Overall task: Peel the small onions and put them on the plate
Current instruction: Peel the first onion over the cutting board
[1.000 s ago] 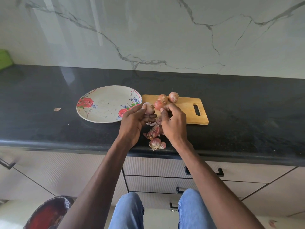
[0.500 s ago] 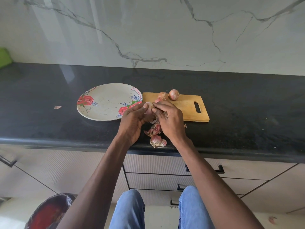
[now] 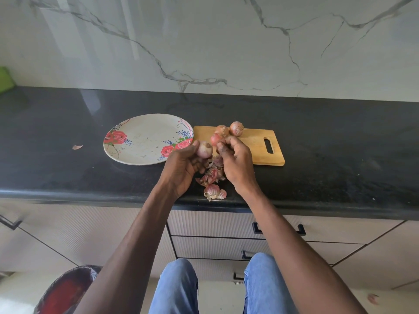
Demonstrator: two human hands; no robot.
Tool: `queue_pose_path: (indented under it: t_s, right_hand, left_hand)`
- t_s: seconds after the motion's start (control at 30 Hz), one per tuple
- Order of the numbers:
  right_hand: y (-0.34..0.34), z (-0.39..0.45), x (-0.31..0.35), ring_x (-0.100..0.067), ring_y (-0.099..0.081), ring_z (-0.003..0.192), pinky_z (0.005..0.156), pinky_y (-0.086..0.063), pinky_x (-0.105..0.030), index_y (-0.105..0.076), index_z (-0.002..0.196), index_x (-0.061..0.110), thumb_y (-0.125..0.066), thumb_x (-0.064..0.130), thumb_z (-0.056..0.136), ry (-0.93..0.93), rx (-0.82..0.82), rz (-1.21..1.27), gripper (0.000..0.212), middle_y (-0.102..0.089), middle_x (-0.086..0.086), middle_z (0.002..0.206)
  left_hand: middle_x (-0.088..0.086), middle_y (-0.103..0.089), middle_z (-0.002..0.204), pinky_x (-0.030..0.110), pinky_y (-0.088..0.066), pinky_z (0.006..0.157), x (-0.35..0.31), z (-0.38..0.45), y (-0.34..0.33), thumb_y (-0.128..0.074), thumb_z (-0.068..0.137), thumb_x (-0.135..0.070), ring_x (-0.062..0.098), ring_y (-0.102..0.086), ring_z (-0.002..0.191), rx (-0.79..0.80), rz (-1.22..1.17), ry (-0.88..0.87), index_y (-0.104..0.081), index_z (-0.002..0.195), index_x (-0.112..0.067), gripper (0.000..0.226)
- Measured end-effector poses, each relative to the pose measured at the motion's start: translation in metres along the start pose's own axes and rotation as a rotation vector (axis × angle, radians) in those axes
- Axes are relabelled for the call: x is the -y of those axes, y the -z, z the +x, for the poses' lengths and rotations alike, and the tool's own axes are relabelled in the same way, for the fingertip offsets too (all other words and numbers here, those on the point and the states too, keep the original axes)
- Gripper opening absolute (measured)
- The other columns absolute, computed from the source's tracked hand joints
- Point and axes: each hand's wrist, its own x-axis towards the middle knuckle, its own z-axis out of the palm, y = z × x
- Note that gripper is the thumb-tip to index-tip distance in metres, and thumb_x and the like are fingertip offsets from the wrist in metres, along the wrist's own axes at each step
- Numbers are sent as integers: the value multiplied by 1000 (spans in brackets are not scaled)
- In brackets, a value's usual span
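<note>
My left hand (image 3: 181,168) holds a pale, mostly peeled small onion (image 3: 204,149) just right of the floral plate (image 3: 140,141), which has nothing on it. My right hand (image 3: 235,162) is beside the onion with its fingertips pinched together; I cannot tell whether a scrap of skin is between them. Three unpeeled onions sit on the wooden cutting board (image 3: 256,146): one pink (image 3: 215,138) behind my fingers, two brown ones (image 3: 221,129) (image 3: 236,128) at the board's far edge. Pink peels (image 3: 212,177) lie on the counter under my hands.
The black counter (image 3: 340,155) runs wall to wall under a marble backsplash. One stray peel (image 3: 77,147) lies left of the plate. A green object (image 3: 5,79) is at the far left. Drawers and a bag-lined bin (image 3: 65,291) are below.
My right hand came onto the onion half a second ago and has now pulled back to the right, leaving the onion's pale top exposed in my left hand.
</note>
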Motion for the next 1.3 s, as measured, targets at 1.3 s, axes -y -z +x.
queue_pose_path:
  t_s: [1.3]
  right_hand:
    - [1, -4, 4, -6, -64, 99, 87, -53, -16, -76, 105, 3, -73, 1, 87, 168, -69, -107, 18, -71, -1, 104]
  left_hand:
    - [16, -70, 87, 30, -56, 73, 7, 8, 7, -56, 99, -6, 25, -66, 79, 42, 36, -94, -70, 95, -1, 15]
